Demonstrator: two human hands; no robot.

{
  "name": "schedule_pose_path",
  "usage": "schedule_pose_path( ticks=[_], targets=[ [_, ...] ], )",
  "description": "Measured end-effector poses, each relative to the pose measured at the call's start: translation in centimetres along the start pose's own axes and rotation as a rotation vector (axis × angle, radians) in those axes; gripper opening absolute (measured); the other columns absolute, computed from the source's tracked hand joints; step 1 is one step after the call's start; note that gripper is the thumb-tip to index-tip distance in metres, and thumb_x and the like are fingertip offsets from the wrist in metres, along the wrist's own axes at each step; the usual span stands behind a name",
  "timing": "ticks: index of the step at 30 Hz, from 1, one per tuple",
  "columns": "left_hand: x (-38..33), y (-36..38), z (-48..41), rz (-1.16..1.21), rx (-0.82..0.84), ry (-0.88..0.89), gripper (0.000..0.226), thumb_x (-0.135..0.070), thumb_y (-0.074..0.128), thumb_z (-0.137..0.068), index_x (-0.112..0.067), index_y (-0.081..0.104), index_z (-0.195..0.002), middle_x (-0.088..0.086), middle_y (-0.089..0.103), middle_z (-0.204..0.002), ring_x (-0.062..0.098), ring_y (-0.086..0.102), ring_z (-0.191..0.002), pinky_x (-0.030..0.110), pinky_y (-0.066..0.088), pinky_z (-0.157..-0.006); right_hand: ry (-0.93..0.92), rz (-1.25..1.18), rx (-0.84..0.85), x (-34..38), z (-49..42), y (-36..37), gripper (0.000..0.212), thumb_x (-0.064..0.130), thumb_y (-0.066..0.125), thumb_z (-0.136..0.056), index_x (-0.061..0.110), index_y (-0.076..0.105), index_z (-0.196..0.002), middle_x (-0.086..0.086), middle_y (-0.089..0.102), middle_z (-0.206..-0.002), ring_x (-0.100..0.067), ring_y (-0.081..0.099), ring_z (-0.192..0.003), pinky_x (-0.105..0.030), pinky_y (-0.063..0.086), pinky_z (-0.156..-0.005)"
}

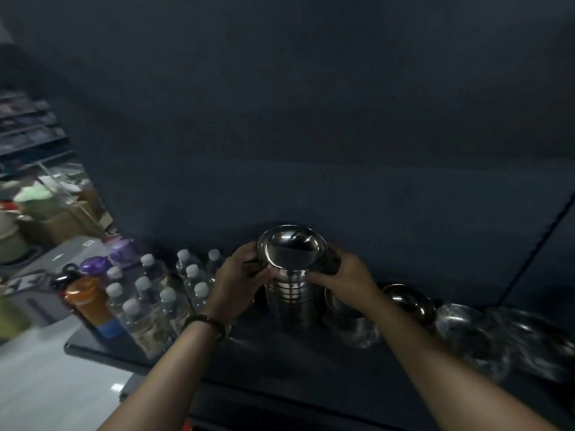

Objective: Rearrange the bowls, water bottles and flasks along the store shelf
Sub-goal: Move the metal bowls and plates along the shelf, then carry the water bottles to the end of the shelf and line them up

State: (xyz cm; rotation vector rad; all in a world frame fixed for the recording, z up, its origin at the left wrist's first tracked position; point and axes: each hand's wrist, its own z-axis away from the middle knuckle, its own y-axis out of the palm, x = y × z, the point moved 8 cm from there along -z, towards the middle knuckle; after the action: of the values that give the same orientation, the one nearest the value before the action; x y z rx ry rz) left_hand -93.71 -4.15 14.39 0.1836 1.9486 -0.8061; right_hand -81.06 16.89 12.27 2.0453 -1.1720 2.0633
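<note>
stack of steel bowls (291, 297) is standing upright at the middle of the dark shelf (280, 362), close to the far wall, with the top bowl (291, 251) showing its shiny inside. left hand (238, 276) is gripping the stack from the left and right hand (347, 275) from the right, both just under the top bowl. the fingers (320, 278) of each hand are curling round the steel sides, pinching the stack between them. a dark bracelet (208, 321) is sitting on the left wrist. water bottles (169, 301) with pale caps are crowding the shelf just left of the stack. an orange flask (87, 301) and purple-lidded flasks (123, 248) are standing farther left, at the shelf end. lower steel bowls (407, 301) and clear bowls (460, 325) are lying to the right, blurred.
</note>
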Motion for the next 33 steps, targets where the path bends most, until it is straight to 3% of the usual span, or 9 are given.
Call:
schedule_pose_path(
  ticks=[5, 9, 12, 19, 22, 24, 25, 30, 33],
  targets=[
    [3.4, 1.0, -1.5, 0.021, 0.03, 0.0, 0.047, -0.028, 0.079, -0.096, -0.032, 0.063, -0.14, -0.015, 0.074, -0.128, 0.001, 0.07, -0.118, 0.042, 0.059, -0.104, 0.108, 0.046, -0.011, -1.7, -0.3, 2.6, 0.066, 0.049, 0.089, -0.074, 0.037, 0.066, -0.135, 0.019, 0.075, -0.12, -0.008, 0.069, -0.117, -0.031, 0.054, -0.1],
    [5.4, 2.0, -2.1, -0.003, 0.078, -0.043, 0.04, -0.039, 0.074, -0.097, -0.037, 0.063, -0.136, -0.019, 0.075, -0.124, -0.001, 0.069, -0.117, 0.043, 0.059, -0.103, 0.145, 0.087, -0.041, -2.2, -0.6, 3.2, 0.074, 0.062, 0.081, -0.07, 0.041, 0.061, -0.138, 0.019, 0.074, -0.122, -0.011, 0.069, -0.118, -0.038, 0.055, -0.103],
    [7.0, 2.5, -1.8, -0.038, 0.077, -0.092, 0.053, -0.054, 0.071, -0.092, -0.038, 0.058, -0.141, -0.02, 0.073, -0.127, 0.001, 0.069, -0.12, 0.043, 0.058, -0.105, 0.157, 0.108, -0.022, -2.6, -0.6, 3.8, 0.074, 0.051, 0.083, -0.076, 0.041, 0.055, -0.144, 0.015, 0.072, -0.128, -0.014, 0.067, -0.122, -0.039, 0.054, -0.106],
    [6.3, 2.6, -0.7, -0.094, 0.099, -0.1, 0.057, -0.055, 0.067, -0.092, -0.042, 0.053, -0.146, -0.021, 0.07, -0.133, 0.003, 0.067, -0.125, 0.043, 0.057, -0.107, 0.154, 0.184, -0.02, -2.4, -0.4, 3.3, 0.075, 0.039, 0.085, -0.081, 0.035, 0.052, -0.149, 0.006, 0.071, -0.134, -0.022, 0.066, -0.125, -0.032, 0.051, -0.099],
    [4.2, 1.6, 0.2, -0.179, 0.064, -0.023, 0.048, -0.039, 0.074, -0.092, -0.033, 0.062, -0.138, -0.015, 0.074, -0.125, -0.001, 0.069, -0.114, 0.033, 0.059, -0.101, 0.048, 0.371, -0.14, -0.5, -0.1, 2.0, 0.065, 0.036, 0.08, -0.088, 0.023, 0.054, -0.146, -0.01, 0.063, -0.141, -0.036, 0.059, -0.128, -0.043, 0.05, -0.105],
    [2.4, -0.5, 1.7, -0.264, -0.03, 0.058, 0.037, -0.022, 0.08, -0.092, -0.022, 0.071, -0.128, -0.007, 0.076, -0.117, -0.002, 0.068, -0.104, 0.02, 0.056, -0.095, -0.084, 0.486, -0.255, 2.1, -0.1, 1.6, 0.047, 0.029, 0.076, -0.089, 0.016, 0.063, -0.133, -0.018, 0.063, -0.135, -0.045, 0.058, -0.122, -0.053, 0.05, -0.104],
    [1.6, -1.8, 2.6, -0.312, -0.056, 0.078, 0.032, -0.02, 0.079, -0.092, -0.021, 0.073, -0.123, -0.006, 0.076, -0.114, 0.001, 0.069, -0.101, 0.022, 0.056, -0.092, -0.143, 0.484, -0.272, 3.4, -0.2, 2.0, 0.039, 0.025, 0.076, -0.09, 0.015, 0.067, -0.127, -0.018, 0.066, -0.13, -0.043, 0.059, -0.119, -0.054, 0.051, -0.103],
    [1.2, -9.5, 7.5, -0.462, -0.004, -0.065, 0.02, -0.031, 0.069, -0.096, -0.028, 0.075, -0.115, -0.013, 0.076, -0.108, 0.0, 0.07, -0.097, 0.026, 0.058, -0.085, -0.33, 0.381, -0.029, 9.1, -0.4, 8.2, 0.015, 0.034, 0.068, -0.097, 0.027, 0.069, -0.11, 0.008, 0.068, -0.108, -0.016, 0.062, -0.103, -0.036, 0.051, -0.093],
    [2.3, -15.4, 10.6, -0.574, -0.021, -0.165, 0.02, -0.03, 0.073, -0.097, -0.027, 0.075, -0.116, -0.011, 0.077, -0.11, 0.003, 0.072, -0.095, 0.031, 0.061, -0.085, -0.355, 0.351, 0.156, 12.0, 0.7, 13.0, 0.01, 0.036, 0.069, -0.095, 0.027, 0.07, -0.099, 0.01, 0.069, -0.096, -0.011, 0.064, -0.089, -0.037, 0.056, -0.082]
  ],
)
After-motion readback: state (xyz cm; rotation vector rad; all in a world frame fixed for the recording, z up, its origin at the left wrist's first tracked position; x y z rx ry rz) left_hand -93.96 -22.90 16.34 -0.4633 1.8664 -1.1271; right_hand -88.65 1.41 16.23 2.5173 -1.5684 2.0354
